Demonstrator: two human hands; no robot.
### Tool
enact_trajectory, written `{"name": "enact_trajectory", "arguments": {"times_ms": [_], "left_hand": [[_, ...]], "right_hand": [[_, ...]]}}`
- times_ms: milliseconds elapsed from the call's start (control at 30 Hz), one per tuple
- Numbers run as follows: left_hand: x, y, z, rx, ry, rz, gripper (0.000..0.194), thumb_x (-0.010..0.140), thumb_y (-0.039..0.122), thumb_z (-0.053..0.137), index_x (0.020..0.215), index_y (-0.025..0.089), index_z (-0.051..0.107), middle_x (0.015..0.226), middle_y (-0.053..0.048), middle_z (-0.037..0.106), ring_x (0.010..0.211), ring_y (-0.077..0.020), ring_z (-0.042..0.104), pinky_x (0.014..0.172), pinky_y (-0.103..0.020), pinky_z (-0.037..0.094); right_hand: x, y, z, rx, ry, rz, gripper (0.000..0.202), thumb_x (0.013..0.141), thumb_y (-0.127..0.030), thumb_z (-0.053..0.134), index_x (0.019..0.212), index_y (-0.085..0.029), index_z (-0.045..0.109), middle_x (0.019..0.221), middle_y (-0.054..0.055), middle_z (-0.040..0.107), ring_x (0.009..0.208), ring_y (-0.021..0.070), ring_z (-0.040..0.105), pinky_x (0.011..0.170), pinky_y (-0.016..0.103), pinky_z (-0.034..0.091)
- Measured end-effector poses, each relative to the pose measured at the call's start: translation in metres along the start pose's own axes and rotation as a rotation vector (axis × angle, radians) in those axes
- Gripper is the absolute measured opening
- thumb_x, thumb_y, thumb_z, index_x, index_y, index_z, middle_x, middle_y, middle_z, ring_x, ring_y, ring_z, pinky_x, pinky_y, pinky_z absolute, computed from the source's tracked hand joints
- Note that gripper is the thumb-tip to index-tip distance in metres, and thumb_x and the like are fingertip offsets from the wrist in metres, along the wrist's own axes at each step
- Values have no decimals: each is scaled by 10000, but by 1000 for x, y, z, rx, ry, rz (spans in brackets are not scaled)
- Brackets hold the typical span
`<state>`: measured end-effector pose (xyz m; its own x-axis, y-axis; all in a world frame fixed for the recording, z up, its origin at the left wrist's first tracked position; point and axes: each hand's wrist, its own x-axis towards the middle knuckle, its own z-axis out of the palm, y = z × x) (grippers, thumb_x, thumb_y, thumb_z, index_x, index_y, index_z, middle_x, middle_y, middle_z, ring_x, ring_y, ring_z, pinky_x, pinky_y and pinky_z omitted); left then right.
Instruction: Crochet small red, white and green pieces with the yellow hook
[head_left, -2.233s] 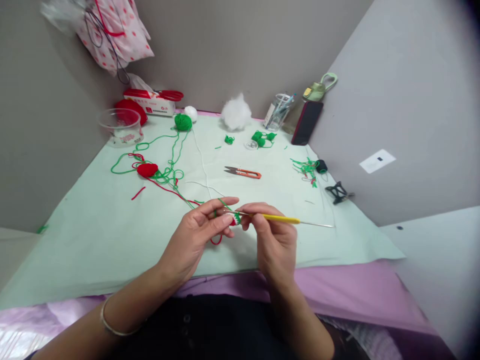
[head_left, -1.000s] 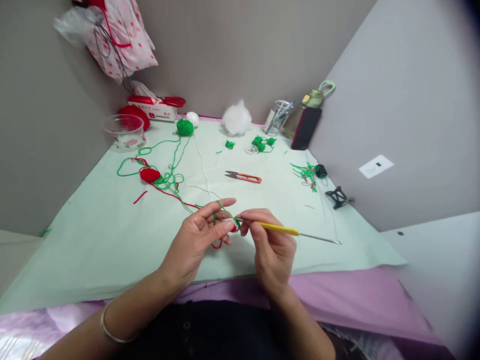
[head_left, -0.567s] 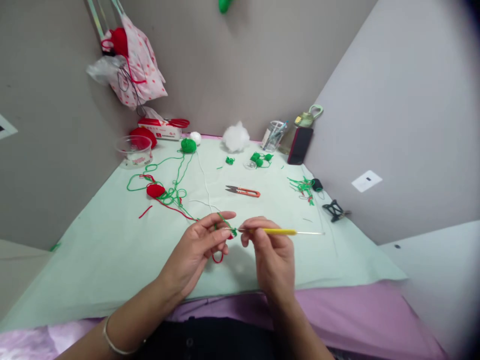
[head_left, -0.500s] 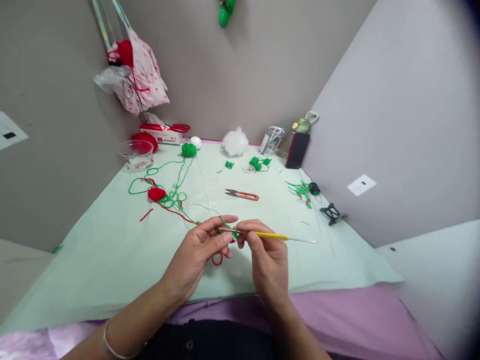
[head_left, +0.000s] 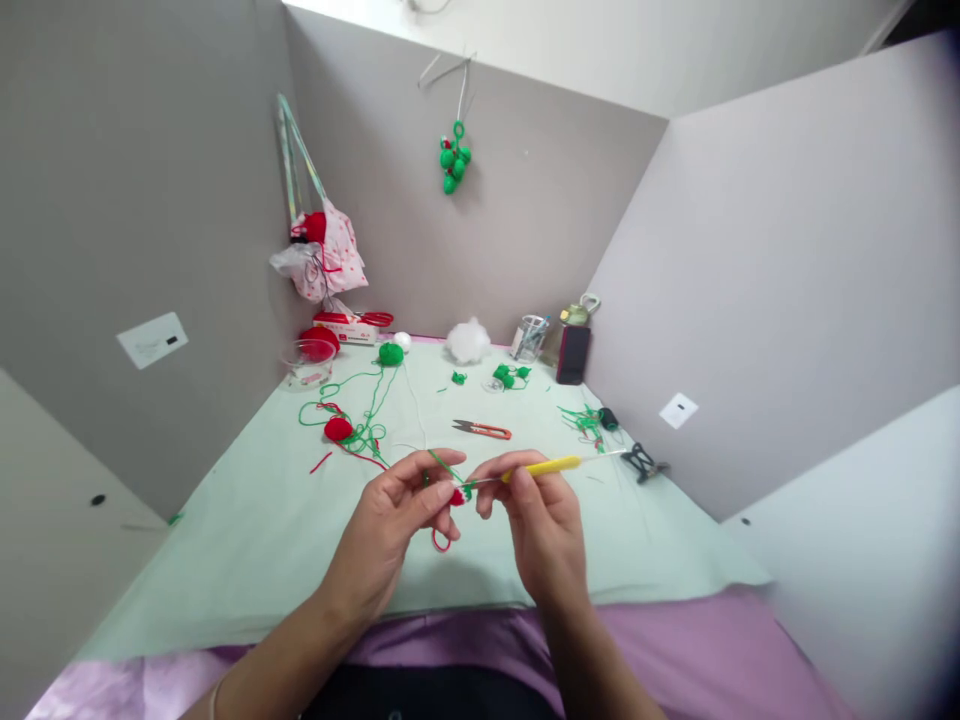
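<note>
Between the thumb and fingers of my left hand (head_left: 401,515) is a small red and green crochet piece (head_left: 459,494), with green yarn running over the index finger. My right hand (head_left: 544,520) grips a crochet hook by its yellow handle (head_left: 551,467); the metal tip meets the green stitches. A red yarn loop (head_left: 441,541) hangs below my left fingers. Strands lead back to a red yarn ball (head_left: 338,429) and a green yarn ball (head_left: 391,354). Orange-handled snips (head_left: 484,430) lie beyond my hands.
White stuffing (head_left: 468,341), a clear cup (head_left: 529,338) and a dark phone (head_left: 574,354) stand at the back. A plastic tub (head_left: 308,365) is back left. Green yarn scraps (head_left: 585,420) and a black stand (head_left: 643,463) lie at right. Grey partitions surround the table.
The head view has tilted up, showing more of the wall and the hanging green ornament. The hook has tilted, its tail end higher, and my right hand has shifted slightly away from my left.
</note>
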<state>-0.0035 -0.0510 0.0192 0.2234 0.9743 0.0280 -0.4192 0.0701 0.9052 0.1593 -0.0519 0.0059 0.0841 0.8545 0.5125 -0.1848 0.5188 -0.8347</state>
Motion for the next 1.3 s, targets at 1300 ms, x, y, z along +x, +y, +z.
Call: {"name": "enact_trajectory", "arguments": {"times_ms": [1300], "left_hand": [[-14, -16, -4, -143, -4, 32, 451, 753, 283, 923, 1173, 177, 797, 784, 35, 621, 491, -26, 455, 479, -178, 454]], "right_hand": [[-20, 12, 15, -340, -11, -312, 220, 1009, -142, 596, 1046, -267, 774, 899, 20, 721, 765, 138, 680, 692, 273, 582]]}}
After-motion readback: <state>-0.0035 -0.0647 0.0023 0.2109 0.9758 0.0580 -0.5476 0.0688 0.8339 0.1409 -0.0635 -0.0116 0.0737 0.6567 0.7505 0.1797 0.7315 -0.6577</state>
